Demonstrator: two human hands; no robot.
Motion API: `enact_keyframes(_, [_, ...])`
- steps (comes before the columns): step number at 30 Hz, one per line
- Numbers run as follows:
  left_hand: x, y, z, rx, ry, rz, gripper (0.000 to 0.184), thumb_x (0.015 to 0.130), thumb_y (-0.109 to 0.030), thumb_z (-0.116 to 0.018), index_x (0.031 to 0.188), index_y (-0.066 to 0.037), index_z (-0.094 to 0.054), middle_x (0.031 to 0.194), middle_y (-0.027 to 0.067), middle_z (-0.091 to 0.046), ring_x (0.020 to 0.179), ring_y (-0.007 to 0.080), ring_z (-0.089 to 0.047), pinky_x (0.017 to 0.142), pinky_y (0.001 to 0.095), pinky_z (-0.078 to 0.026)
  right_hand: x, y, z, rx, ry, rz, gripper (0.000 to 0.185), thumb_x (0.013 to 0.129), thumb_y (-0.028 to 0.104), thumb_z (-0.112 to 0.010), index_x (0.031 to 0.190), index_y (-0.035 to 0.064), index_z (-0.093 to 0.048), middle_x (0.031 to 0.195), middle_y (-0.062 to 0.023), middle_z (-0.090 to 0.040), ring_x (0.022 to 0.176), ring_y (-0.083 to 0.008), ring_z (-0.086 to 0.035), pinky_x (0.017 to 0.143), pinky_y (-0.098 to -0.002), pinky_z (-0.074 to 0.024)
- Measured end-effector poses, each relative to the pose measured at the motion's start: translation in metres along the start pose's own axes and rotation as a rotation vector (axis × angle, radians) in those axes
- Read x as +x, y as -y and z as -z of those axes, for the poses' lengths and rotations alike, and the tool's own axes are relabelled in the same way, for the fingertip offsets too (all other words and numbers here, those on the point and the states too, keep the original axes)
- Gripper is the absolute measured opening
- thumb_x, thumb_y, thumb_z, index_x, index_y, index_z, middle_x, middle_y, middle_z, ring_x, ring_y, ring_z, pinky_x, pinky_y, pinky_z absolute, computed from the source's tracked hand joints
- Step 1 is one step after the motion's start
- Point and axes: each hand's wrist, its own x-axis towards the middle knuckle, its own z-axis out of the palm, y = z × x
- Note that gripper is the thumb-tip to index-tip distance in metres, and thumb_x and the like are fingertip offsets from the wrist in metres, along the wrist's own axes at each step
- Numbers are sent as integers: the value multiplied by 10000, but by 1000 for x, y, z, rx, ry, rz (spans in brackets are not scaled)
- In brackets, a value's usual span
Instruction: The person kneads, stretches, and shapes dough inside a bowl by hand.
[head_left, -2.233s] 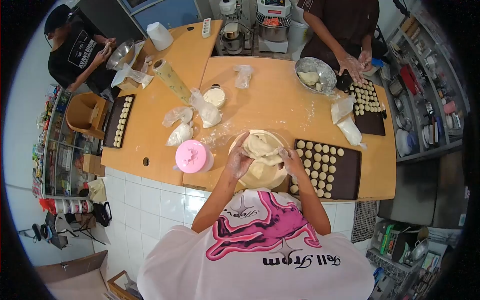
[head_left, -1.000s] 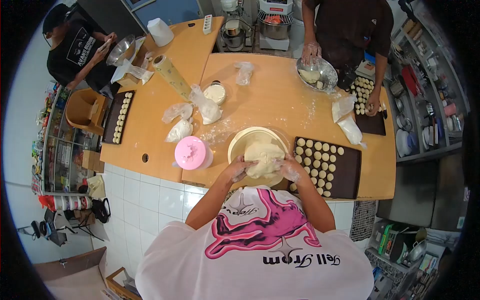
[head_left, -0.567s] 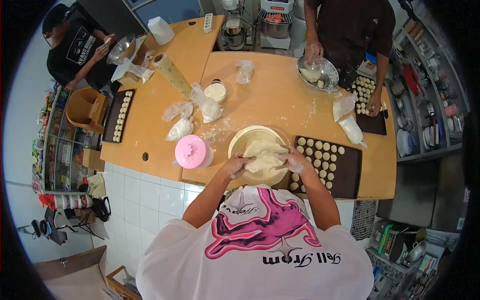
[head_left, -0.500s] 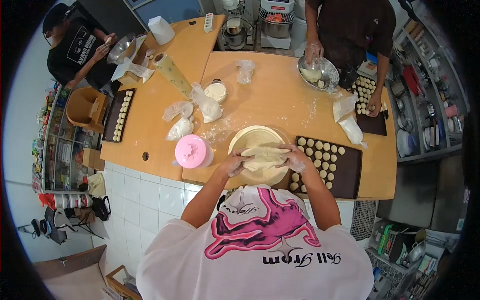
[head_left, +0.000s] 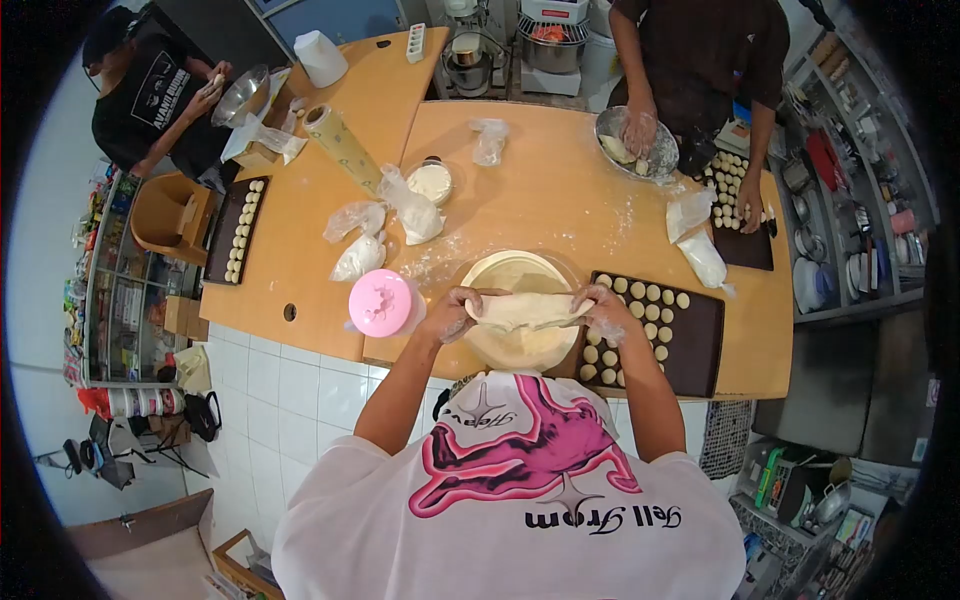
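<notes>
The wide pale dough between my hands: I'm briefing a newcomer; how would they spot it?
On the brown wooden table, find the round cream bowl nearest you. Over it, your left hand and right hand hold the wide pale dough, far larger than the small round dough balls on the dark tray.

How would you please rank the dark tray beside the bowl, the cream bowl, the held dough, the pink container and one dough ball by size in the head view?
1. Dark tray
2. Cream bowl
3. Held dough and pink container: too alike to rank
4. One dough ball
</notes>
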Motion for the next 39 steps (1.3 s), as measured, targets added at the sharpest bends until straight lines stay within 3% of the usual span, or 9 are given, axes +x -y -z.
enact_keyframes(8, [1, -19, -13, 428, 75, 137, 124, 750, -12, -656, 833, -96, -620, 1299, 116, -488, 1189, 223, -464, 942, 353, -424, -2, 12, 0, -379, -59, -100, 269, 642, -175, -515, 799, 21, -610, 1209, -133, -560, 987, -201, -550, 860, -307, -453])
enact_keyframes(11, [-7, -26, -16, 304, 142, 232, 175, 781, -51, -652, 940, -94, -593, 1267, 87, -510, 1161, 174, -468, 917, 324, -409, -12, 29, -8, -156, 39, -35, 168, 705, -85, -612, 805, 49, -627, 1016, -67, -616, 925, -135, -548, 794, -258, -448])
enact_keyframes(14, [-5, -22, -29, 355, -29, 312, 231, 812, -97, -646, 1027, -60, -571, 1246, 73, -517, 1122, 155, -479, 890, 300, -405, -10, 16, 12, 9, 155, -48, 119, 751, -21, -655, 826, 45, -592, 1076, -86, -611, 944, -136, -538, 788, -281, -453])
enact_keyframes(17, [7, -6, -44, 546, -73, 321, 314, 804, -165, -679, 1062, -19, -577, 1177, 67, -559, 1040, 141, -514, 840, 281, -415, 1, 16, -8, -282, -91, -156, 125, 763, 50, -701, 795, 46, -580, 1010, -61, -624, 898, -125, -548, 744, -243, -453])
enact_keyframes(21, [20, -5, -56, 853, 8, 484, 402, 755, -228, -744, 1068, -14, -611, 991, 56, -639, 900, 115, -563, 774, 276, -435, 16, 6, -7, -428, -39, -66, 298, 717, 18, -733, 944, 60, -545, 991, -69, -626, 863, -114, -560, 720, -222, -464])
enact_keyframes(24, [22, 3, -45, 898, -8, 383, 419, 719, -251, -775, 1036, -14, -636, 868, 40, -657, 818, 99, -570, 748, 277, -443, 6, 36, -43, -319, -54, -45, 461, 692, -13, -740, 1072, 77, -495, 972, -60, -615, 863, -104, -560, 732, -228, -470])
enact_keyframes(27, [24, 0, -41, 1044, 79, 317, 477, 768, -303, -733, 1117, -10, -594, 937, 38, -638, 854, 98, -560, 758, 270, -443, 10, 39, -43, -261, -33, -24, 533, 691, -24, -736, 1141, 89, -473, 1003, -71, -611, 892, -116, -568, 768, -254, -479])
enact_keyframes(33, [23, -6, -67, 633, 12, 336, 429, 918, -353, -534, 1184, -17, -522, 1040, 30, -584, 906, 77, -532, 763, 258, -453, 32, 28, -45, -184, -17, 27, 415, 788, 28, -663, 1165, 71, -497, 1080, -106, -611, 941, -147, -581, 812, -266, -479])
enact_keyframes(39, [28, 7, -56, 610, -85, 226, 369, 936, -319, -513, 1126, -6, -560, 948, 13, -609, 835, 72, -549, 740, 247, -462, 48, 22, -61, -262, -117, 137, 271, 917, 201, -530, 1118, 20, -550, 1039, -82, -631, 908, -122, -582, 825, -246, -457])
